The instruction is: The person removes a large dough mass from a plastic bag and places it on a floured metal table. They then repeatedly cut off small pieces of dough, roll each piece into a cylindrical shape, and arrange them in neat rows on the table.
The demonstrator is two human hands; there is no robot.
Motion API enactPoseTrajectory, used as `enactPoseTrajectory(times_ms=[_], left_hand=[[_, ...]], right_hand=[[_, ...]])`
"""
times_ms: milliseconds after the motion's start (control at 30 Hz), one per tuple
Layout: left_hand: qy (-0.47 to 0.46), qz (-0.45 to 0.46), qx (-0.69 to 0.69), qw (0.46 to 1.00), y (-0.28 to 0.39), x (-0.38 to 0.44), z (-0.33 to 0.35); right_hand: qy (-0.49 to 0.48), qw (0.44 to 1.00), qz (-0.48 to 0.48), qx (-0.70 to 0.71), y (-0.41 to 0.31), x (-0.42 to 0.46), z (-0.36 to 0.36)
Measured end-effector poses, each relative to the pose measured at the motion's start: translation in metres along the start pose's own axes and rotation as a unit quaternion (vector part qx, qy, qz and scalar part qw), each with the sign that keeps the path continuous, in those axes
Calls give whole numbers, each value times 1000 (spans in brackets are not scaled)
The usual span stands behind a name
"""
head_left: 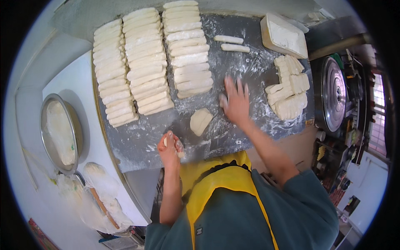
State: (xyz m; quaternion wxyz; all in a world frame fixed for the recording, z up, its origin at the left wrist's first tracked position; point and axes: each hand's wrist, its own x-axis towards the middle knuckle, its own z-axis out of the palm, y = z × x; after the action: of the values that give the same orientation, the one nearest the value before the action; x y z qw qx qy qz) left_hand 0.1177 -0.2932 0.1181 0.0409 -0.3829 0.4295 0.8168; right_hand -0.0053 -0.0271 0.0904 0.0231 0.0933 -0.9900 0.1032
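Note:
Near the front edge of the floured dark work table (137,150), my left hand (169,147) is closed around a small piece of dough (180,153) that shows between the fingers. My right hand (237,106) is blurred, its fingers apart over the tabletop; nothing shows in it, though what lies under the palm is hidden. Between the two hands lies a flat, roundish lump of dough (201,121). Two thin dough sticks (235,48) rest beyond my right hand. To its right sits a cluster of cut dough pieces (289,87).
Three long rows of dough sticks (147,65) cover the table's left side. A white tub of flour (286,36) stands at the back right. Beyond the right edge is a round metal lid (336,93). Left, a metal bowl (75,137) holds dough, near a wooden-handled tool (103,206).

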Motion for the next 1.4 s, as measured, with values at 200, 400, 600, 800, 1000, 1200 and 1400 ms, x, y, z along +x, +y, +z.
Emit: enactPoseTrajectory(times_ms=[200, 400, 600, 800, 1000, 1200, 1400], left_hand=[[41, -19, 14, 999, -6, -5, -2], [110, 15, -29, 993, -10, -5, -33], [82, 29, 22, 996, -6, -8, 9], [96, 26, 40, 994, -15, -8, 2], [-105, 103, 21, 989, -48, -20, 69], [-198, 154, 444, 860, -14, -8, 73], [-132, 308, 552, 764, -41, 39, 51]], right_hand=[[-27, 998, -57, -19, 5, -19, 12], [-93, 993, -65, -23, -5, -65, -2], [153, 987, 1, 46, 49, 122, 2], [61, 993, 52, 88, 94, -48, -9], [-34, 912, 103, 395, -27, -91, -10], [-234, 851, 308, 354, -15, -41, -72], [-34, 998, -33, 38, 12, -91, -10]])
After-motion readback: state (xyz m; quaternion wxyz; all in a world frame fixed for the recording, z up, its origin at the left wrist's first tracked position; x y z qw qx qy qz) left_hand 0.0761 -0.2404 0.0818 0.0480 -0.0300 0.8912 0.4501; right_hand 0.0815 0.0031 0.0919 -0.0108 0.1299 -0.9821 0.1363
